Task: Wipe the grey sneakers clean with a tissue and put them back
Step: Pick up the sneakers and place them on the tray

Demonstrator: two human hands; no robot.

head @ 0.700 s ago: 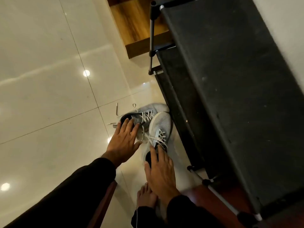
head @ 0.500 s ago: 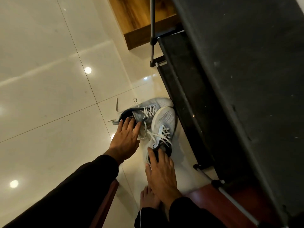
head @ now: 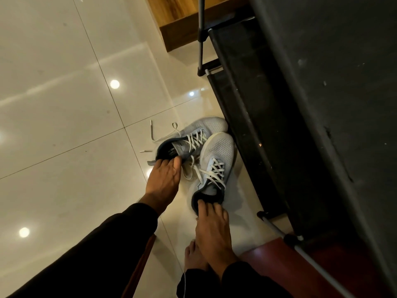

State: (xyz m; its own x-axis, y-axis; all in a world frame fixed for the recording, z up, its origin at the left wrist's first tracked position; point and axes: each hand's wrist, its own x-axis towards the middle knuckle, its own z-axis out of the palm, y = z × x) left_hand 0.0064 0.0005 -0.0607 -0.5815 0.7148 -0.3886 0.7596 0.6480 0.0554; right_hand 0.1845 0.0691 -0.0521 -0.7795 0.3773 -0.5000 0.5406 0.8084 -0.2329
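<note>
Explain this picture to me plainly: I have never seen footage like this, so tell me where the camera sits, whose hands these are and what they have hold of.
There is no machine here. The camera is worn on a person's head and looks down, so the two dark-sleeved arms reaching in from the bottom are that person's own. On the glossy cream tiled floor lie two grey mesh sneakers with white laces, beside a black fabric shoe rack with metal poles. The left hand has its fingers curled over the heel opening of the farther sneaker, whose laces trail loose on the floor. The right hand has its fingertips on the dark heel collar of the nearer sneaker. A bare foot shows below the right hand. No tissue is visible.
</note>
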